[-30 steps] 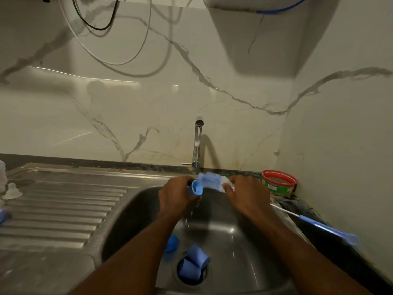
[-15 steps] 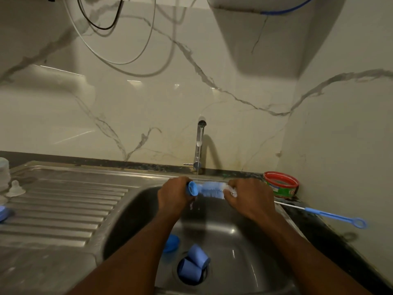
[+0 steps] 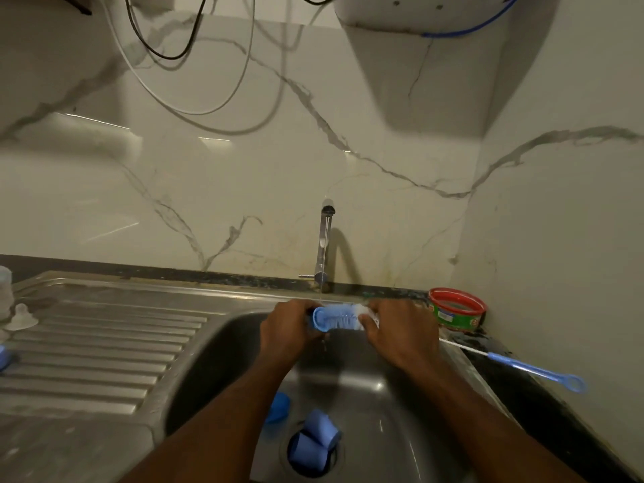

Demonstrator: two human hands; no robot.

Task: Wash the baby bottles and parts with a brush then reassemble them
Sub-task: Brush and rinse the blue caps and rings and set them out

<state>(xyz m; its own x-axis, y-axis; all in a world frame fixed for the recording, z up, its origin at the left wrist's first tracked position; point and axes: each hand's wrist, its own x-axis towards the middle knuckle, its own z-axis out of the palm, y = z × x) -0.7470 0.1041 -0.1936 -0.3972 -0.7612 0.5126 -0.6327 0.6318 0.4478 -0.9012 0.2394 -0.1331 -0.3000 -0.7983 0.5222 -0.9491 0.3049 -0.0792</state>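
Over the sink basin [image 3: 383, 395], both my hands work under the thin stream from the tap [image 3: 324, 245]. My left hand [image 3: 287, 331] grips a small blue bottle part [image 3: 319, 318]; most of it is hidden in my fist. My right hand [image 3: 397, 332] grips the bottle brush just behind its blue and white bristle head [image 3: 343, 318], whose tip meets the blue part. The brush's wire shaft and blue loop handle [image 3: 536, 369] stick out to the right past my wrist. Two blue caps [image 3: 315, 444] lie on the drain, and another blue part [image 3: 278, 407] lies beside my left forearm.
A ribbed steel drainboard [image 3: 104, 343] extends left, with a clear teat [image 3: 21, 317], a clear bottle [image 3: 5, 291] and a blue piece [image 3: 3, 357] at its left edge. A red-rimmed green tub [image 3: 456, 310] stands in the back right corner. The wall is close on the right.
The brush's loop handle has swung up and to the right. The bristle head has turned more level between my hands. Both hands stay under the tap.
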